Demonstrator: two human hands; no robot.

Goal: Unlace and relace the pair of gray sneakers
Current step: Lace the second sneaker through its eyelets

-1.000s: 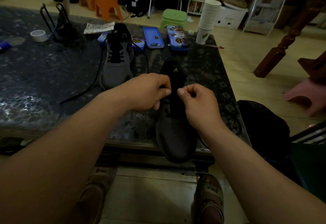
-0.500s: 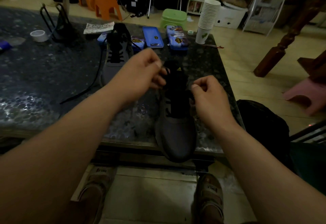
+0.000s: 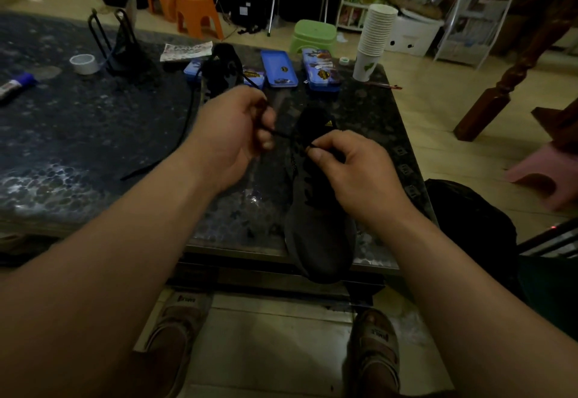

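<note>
Over the near gray sneaker (image 3: pixel 319 241), left hand (image 3: pixel 231 134) and right hand (image 3: pixel 353 172) pinch the black lace (image 3: pixel 283 134) taut; threading an upper eyelet likely follows.

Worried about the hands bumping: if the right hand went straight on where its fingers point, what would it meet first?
Probably the left hand, gripping the same black shoelace just ahead; depth is unclear.

On your desk (image 3: pixel 93 134) — near sneaker (image 3: pixel 319 241) at front edge, toe overhanging; second sneaker (image 3: pixel 225 64) behind-left; cup stack (image 3: pixel 373 40) far-right corner.
</note>
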